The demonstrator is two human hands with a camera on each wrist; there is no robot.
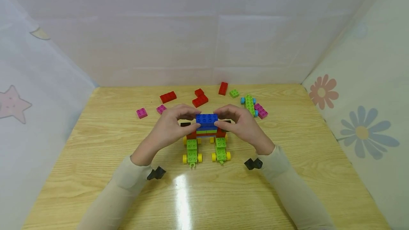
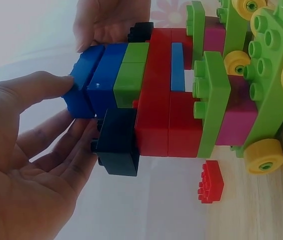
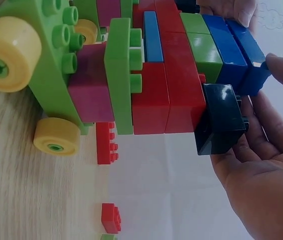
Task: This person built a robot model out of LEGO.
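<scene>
A built structure of toy building blocks stands mid-table, with a blue brick (image 1: 207, 119) at its very top. My left hand (image 1: 174, 125) pinches the left end of that brick between thumb and fingers. At the other end my right hand (image 1: 239, 125) grips it the same way. In the left wrist view a second blue brick (image 2: 109, 75) lies under it, above green bricks (image 2: 129, 80) and long red bricks (image 2: 154, 100). Black bricks (image 3: 219, 120) stick up at both sides. Two green wheeled bases (image 1: 192, 152) with yellow wheels carry the structure, with purple bricks (image 3: 89, 85) between.
Behind the structure lie loose red bricks (image 1: 168, 97), pink bricks (image 1: 142, 113) and a small green brick (image 1: 234, 93). A green wheeled base (image 1: 249, 105) with blue wheels sits at the back right, beside a pink brick (image 1: 261, 111). A pale sheet (image 1: 204, 45) hangs behind the wooden table (image 1: 105, 123).
</scene>
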